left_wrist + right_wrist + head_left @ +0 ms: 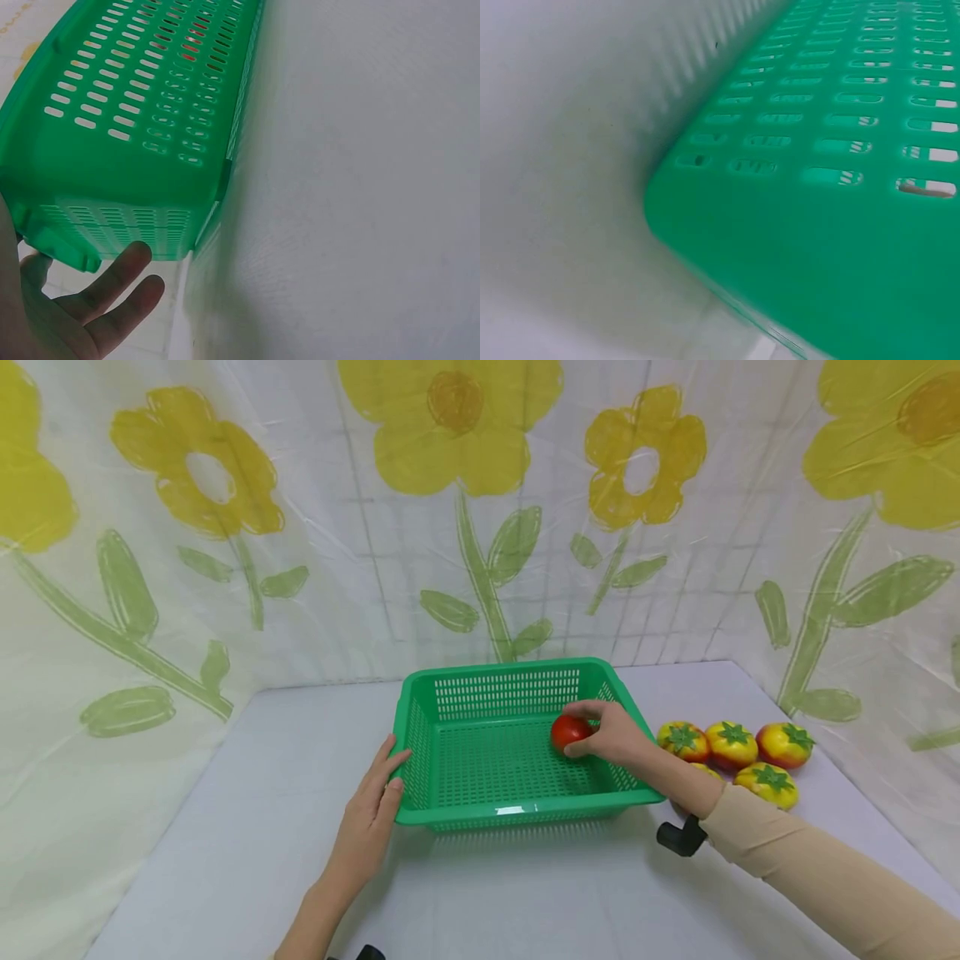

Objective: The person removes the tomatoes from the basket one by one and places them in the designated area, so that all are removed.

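A green plastic basket (487, 817) with slotted walls stands on the table. My left hand (367, 818) holds its left rim; in the left wrist view two fingers (112, 300) extend below the rim outside the wall. Inside the basket, toward the right, my right hand (611, 735) grips a red tomato (568, 735) between thumb and fingers. The tomato's underside is hidden, so I cannot tell whether it touches the basket floor. Only the outer wall of the basket (780, 247) shows in the right wrist view, without the hand.
Several yellow-and-red fruits (731, 743) with green leafy tops lie to the right of the basket, one partly hidden by the right forearm. The white table (300, 760) meets a flower-printed curtain (315, 593) at the back.
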`<state>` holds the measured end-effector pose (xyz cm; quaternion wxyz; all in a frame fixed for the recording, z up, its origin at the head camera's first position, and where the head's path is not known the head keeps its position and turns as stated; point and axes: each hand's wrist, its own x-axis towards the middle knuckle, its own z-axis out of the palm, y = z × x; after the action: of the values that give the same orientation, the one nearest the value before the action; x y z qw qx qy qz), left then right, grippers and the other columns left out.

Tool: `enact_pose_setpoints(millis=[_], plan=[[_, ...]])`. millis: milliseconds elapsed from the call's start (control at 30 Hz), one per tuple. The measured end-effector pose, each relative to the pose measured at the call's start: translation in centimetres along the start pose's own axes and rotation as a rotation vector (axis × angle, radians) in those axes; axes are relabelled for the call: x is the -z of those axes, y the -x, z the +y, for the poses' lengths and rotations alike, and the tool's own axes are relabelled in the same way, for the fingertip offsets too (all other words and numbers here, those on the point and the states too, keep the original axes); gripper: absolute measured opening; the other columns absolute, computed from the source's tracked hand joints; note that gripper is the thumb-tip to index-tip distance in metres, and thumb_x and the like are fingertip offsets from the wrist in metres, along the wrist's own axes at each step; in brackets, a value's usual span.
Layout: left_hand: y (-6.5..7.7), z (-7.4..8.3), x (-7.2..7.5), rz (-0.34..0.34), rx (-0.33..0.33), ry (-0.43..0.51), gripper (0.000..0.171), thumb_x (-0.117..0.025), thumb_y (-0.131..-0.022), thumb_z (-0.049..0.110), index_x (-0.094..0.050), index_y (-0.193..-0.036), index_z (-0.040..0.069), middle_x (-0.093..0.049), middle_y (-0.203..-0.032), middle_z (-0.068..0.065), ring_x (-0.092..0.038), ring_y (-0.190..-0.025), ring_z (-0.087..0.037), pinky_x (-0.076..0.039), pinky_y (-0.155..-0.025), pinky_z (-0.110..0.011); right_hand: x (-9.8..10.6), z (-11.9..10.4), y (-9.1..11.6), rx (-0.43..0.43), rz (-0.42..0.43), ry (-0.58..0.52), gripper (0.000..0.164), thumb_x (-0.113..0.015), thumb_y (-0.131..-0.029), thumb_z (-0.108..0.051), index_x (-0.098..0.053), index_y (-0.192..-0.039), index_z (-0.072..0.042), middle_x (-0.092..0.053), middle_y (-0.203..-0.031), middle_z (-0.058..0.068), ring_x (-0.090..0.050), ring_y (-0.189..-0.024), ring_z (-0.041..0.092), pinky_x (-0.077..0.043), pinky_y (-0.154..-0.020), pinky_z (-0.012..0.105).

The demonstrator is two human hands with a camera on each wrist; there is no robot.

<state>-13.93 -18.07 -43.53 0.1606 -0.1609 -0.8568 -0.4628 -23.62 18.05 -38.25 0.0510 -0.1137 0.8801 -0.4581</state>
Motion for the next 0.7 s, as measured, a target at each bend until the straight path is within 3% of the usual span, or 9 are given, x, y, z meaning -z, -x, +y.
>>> enact_pose_setpoints(millis=[233,433,700], plan=[[-0.03,0.01,0.05,0.012,-0.010,-0.020,0.042,-0.037,-0.109,0.021,-0.042,-0.150,0.015,-0.020,-0.162,0.003,-0.019,-0.145,-0.018,-0.027,-0.109,-0.053,-0.13,-0.34,0.04,0.024,0.037,0.042,0.044,-0.075,-0.085,0.000,-0.063,-0.127,-0.001,-0.062,-0.120,0.020,-0.056,-0.106,0.035,-0.053,-0.078,0.039],[-0.04,0.11,-0.03,0.017,-0.008,-0.006,0.041,-0.038,-0.108,0.021,-0.043,-0.149,0.014,-0.020,-0.161,0.003,-0.019,-0.145,-0.016,-0.027,-0.109,-0.053,-0.05,-0.24,0.16,0.030,0.055,0.077,0.038,-0.075,-0.081,0.007,-0.066,-0.118,0.002,-0.066,-0.113,0.015,-0.055,-0.098,0.032,-0.052,-0.077,0.040],[0.08,0.13,-0.11,0.011,0.001,-0.002,0.042,-0.038,-0.109,0.022,-0.042,-0.149,0.014,-0.020,-0.162,0.004,-0.020,-0.145,-0.017,-0.028,-0.109,-0.053,-0.25,0.02,0.32,0.025,0.010,0.062,0.036,-0.077,-0.079,0.007,-0.070,-0.113,-0.004,-0.067,-0.112,0.010,-0.054,-0.111,0.034,-0.050,-0.088,0.047]])
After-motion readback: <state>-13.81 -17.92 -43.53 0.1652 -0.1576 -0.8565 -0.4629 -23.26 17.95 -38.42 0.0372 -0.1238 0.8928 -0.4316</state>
